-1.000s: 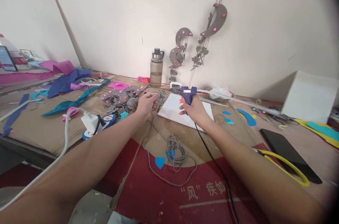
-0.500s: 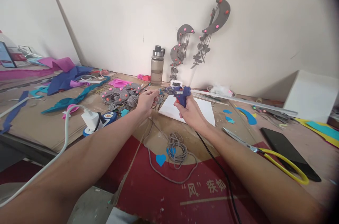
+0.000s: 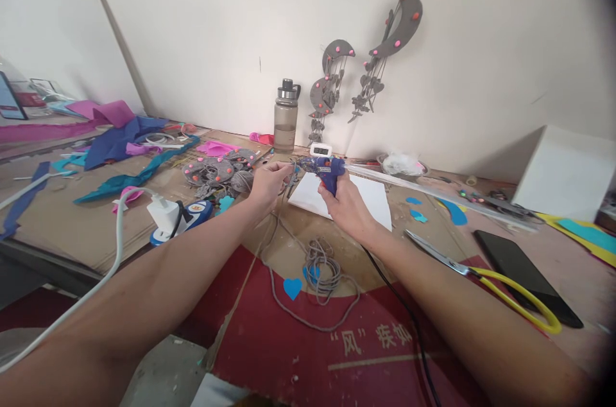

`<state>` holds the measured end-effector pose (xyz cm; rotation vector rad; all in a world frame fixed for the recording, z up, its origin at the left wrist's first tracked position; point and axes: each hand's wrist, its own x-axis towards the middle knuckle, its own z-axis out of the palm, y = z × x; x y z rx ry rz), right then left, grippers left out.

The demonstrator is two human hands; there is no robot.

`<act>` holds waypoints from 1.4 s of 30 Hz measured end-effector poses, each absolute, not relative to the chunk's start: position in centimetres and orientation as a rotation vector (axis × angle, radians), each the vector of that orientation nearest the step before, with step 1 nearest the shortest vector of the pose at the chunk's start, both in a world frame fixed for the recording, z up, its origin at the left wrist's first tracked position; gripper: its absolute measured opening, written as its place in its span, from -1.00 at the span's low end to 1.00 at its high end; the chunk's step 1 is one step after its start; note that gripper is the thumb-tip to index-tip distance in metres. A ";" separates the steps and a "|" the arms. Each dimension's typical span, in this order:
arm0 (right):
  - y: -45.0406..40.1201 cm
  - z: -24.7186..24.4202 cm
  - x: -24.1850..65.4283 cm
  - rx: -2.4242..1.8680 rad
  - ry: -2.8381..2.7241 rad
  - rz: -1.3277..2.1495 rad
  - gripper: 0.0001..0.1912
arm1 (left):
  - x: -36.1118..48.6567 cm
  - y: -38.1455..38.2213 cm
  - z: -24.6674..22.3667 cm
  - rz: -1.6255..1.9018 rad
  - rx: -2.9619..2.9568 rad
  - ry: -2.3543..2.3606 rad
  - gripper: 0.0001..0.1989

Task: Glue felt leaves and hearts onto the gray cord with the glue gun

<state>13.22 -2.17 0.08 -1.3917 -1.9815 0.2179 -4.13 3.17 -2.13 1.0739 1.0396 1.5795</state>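
Observation:
My right hand [image 3: 347, 205] is wrapped round the handle of a blue hot glue gun [image 3: 328, 169], with a long clear glue stick [image 3: 433, 189] jutting from its back. The gun's nozzle points left, close to my left fingertips. My left hand [image 3: 272, 183] pinches a small blue felt piece [image 3: 296, 169], partly hidden by the fingers. Grey yarn [image 3: 275, 227] hangs below that hand and runs to a loose coil [image 3: 323, 272] on the cardboard. A blue felt heart [image 3: 292, 289] lies beside the coil. Under the gun is a white sheet [image 3: 308, 196].
Scissors [image 3: 462, 268] with yellow handles and a black phone [image 3: 527, 275] lie on the right. On the left are a power strip [image 3: 197, 217], grey yarn crescents [image 3: 216, 173] and felt scraps [image 3: 125, 144]. A bottle [image 3: 285, 118] stands behind; moon hangings [image 3: 409, 15] hang on the wall.
The glue stick wobbles and looks blurred now. My left fingertips have shifted slightly closer to the nozzle, and the view has tilted a little. Both hands keep their grips.

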 end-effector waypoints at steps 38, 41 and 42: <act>-0.7 0.1 14.6 -1.425 -1.776 0.747 -0.74 | -5.0 3.9 -2.1 1.682 1.105 1.057 -0.79; 0.7 0.4 16.1 -1.775 -1.850 0.646 -0.78 | -4.8 3.7 -2.1 1.693 1.221 1.074 -0.82; 1.1 0.5 16.5 -1.877 -1.893 0.578 -0.77 | -4.7 3.6 -2.1 1.691 1.276 1.092 -0.83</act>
